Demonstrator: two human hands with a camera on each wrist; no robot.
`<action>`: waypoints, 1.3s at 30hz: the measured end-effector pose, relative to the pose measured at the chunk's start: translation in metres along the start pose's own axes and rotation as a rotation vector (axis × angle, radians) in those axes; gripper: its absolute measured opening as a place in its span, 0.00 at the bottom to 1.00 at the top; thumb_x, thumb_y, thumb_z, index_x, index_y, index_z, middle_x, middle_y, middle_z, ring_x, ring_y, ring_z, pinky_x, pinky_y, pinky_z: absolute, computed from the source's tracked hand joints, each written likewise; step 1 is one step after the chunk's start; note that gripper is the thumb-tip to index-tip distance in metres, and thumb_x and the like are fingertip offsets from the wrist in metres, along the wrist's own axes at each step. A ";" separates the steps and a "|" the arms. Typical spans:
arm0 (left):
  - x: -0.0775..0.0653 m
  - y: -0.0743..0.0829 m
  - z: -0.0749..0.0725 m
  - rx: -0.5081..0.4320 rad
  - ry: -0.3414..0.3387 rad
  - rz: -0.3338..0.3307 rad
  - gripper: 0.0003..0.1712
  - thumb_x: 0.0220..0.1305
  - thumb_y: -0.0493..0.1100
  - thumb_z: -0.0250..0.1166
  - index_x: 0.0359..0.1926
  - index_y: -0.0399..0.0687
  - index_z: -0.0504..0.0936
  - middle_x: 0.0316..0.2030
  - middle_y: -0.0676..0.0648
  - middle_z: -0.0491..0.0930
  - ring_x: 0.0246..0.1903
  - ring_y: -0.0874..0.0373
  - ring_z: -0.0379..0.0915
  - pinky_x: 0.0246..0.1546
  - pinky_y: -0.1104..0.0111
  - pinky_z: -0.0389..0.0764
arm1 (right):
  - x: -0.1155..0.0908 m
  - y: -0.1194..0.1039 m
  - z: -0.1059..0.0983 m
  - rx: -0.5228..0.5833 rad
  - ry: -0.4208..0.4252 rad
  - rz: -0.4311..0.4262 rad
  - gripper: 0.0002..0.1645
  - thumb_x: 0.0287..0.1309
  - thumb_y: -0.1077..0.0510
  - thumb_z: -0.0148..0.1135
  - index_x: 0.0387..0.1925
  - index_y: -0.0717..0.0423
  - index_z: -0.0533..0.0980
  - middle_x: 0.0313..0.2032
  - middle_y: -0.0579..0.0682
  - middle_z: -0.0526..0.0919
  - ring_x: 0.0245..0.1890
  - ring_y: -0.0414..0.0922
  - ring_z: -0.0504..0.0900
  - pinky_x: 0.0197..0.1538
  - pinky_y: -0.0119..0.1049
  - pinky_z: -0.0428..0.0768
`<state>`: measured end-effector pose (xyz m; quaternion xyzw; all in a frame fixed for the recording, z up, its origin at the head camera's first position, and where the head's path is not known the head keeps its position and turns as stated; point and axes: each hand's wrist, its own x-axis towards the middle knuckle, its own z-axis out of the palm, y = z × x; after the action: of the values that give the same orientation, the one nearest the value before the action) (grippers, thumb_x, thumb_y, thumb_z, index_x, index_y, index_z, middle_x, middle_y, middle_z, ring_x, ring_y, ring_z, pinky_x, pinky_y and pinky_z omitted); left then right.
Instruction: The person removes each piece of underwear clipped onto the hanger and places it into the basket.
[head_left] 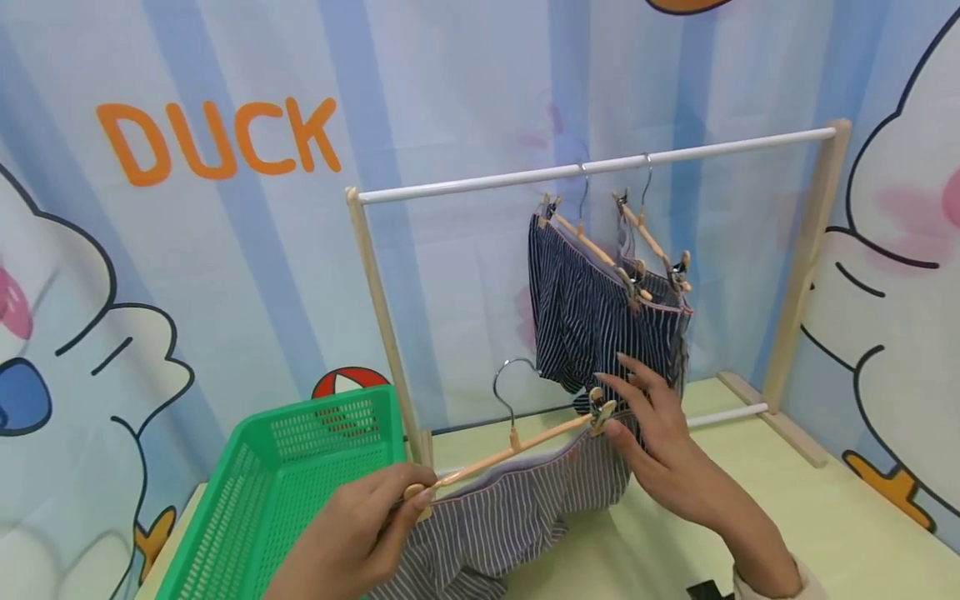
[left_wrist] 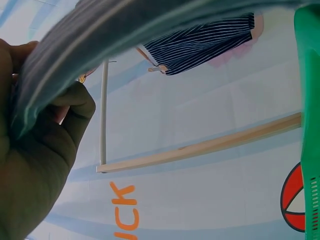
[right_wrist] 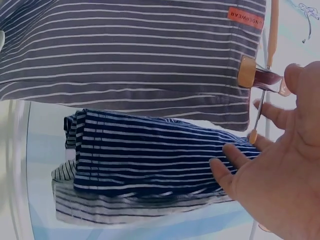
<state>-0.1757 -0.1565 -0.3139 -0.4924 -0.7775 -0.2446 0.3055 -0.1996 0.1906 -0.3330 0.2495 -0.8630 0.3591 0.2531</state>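
At lower centre, we had grey striped shorts [head_left: 517,510] on a hanger [head_left: 487,461], its left end pinched in our left hand [head_left: 360,525]; our right hand [head_left: 663,454] spread wide beside the right clip [head_left: 602,417].

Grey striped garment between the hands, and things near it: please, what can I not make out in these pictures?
Head view: part of the left clip, covered by the left hand.
Head view: picture's bottom edge cuts off the grey garment and the green basket.
Head view: rear garment, mostly behind the navy garment.
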 end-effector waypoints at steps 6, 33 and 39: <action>0.000 0.001 -0.002 -0.029 -0.005 0.001 0.10 0.67 0.32 0.60 0.47 0.47 0.77 0.26 0.58 0.71 0.24 0.74 0.61 0.27 0.86 0.65 | 0.001 0.002 0.001 -0.043 0.071 -0.197 0.20 0.76 0.60 0.40 0.64 0.61 0.66 0.68 0.63 0.59 0.68 0.60 0.54 0.62 0.56 0.52; -0.005 0.004 -0.008 -0.052 -0.009 -0.046 0.12 0.67 0.32 0.60 0.48 0.50 0.78 0.28 0.59 0.72 0.23 0.75 0.58 0.25 0.87 0.64 | -0.004 -0.013 -0.004 -0.014 0.074 -0.048 0.12 0.74 0.63 0.44 0.52 0.52 0.71 0.39 0.43 0.70 0.41 0.32 0.63 0.39 0.32 0.65; -0.002 0.003 -0.009 -0.006 0.019 -0.047 0.11 0.67 0.33 0.60 0.47 0.50 0.79 0.28 0.58 0.68 0.22 0.75 0.56 0.25 0.88 0.62 | -0.002 -0.015 -0.008 -0.016 0.077 -0.062 0.11 0.73 0.62 0.45 0.51 0.52 0.72 0.38 0.42 0.71 0.40 0.33 0.63 0.37 0.31 0.65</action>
<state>-0.1700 -0.1627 -0.3084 -0.4725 -0.7852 -0.2585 0.3056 -0.1868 0.1882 -0.3225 0.2601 -0.8474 0.3533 0.2991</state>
